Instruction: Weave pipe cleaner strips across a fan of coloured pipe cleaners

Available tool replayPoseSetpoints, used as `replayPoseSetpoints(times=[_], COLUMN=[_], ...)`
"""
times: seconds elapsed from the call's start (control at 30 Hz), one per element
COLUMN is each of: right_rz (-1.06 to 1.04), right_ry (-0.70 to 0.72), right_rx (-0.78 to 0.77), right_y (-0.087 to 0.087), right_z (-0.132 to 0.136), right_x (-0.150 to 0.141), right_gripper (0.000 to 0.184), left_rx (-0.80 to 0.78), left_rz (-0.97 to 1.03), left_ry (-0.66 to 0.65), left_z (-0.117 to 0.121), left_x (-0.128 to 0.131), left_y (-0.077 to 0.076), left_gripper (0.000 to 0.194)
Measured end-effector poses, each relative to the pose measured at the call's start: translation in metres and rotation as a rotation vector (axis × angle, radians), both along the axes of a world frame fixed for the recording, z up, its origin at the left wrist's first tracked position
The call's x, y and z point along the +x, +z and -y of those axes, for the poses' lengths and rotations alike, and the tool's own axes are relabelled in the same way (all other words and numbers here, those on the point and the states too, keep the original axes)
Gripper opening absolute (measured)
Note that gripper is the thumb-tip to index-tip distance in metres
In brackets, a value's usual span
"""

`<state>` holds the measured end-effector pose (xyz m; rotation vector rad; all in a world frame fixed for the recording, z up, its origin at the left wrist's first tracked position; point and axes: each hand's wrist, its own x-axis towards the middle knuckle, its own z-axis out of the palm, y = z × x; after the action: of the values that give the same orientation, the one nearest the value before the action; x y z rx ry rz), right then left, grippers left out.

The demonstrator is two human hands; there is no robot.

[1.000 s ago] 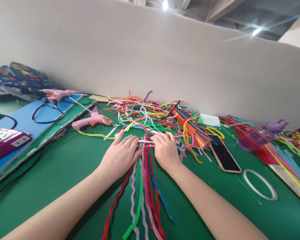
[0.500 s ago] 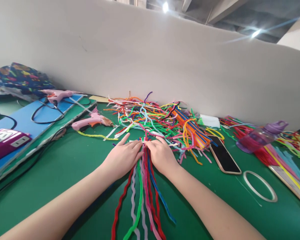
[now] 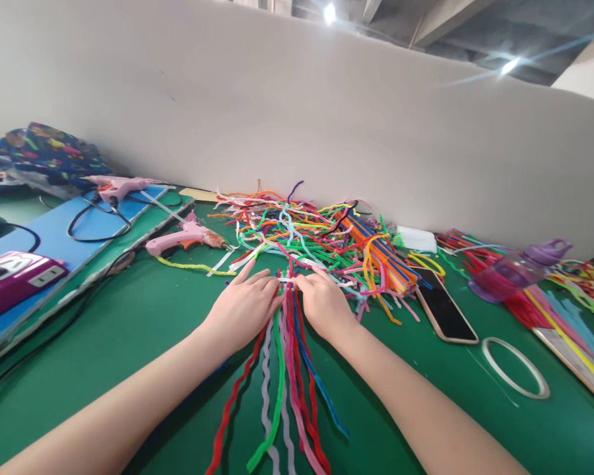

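Our left hand, grip unclear; right hand seemingly pinching white stem | likely weaving six-o'clock strands | needs even tension

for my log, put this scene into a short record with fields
left hand: palm down, fingers at far end of fanned pipe cleaners
right hand: fingers at same end
fan colours: red, lilac, green, pink, blue
beyond hands: tangled pile
left side: two pink glue guns
right side: phone, white ring, bottle
surface: green table
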<state>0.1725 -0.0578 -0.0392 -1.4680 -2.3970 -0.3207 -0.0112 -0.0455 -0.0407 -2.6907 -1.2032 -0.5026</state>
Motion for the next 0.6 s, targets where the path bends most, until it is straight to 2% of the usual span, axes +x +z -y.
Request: replayPoseSetpoints(times=[0.27, 0.6], right_rz=[0.062, 0.082], right_ry=[-0.033, -0.077], right_rx=[0.015, 0.027], right_y=[0.0028, 0.0025], right_z=[0.0011, 0.0024], right_x=[-0.0016, 0.0014], right_gripper=[0.027, 0.029], left_rx=[0.025, 0.052], left_rz=[0.025, -0.049], left_ry=[-0.005, 0.035], left_z=[0.0012, 0.0033], left_x=[-0.003, -0.0049], left_y=[0.0056, 0.01], left_gripper=[0.037, 0.029])
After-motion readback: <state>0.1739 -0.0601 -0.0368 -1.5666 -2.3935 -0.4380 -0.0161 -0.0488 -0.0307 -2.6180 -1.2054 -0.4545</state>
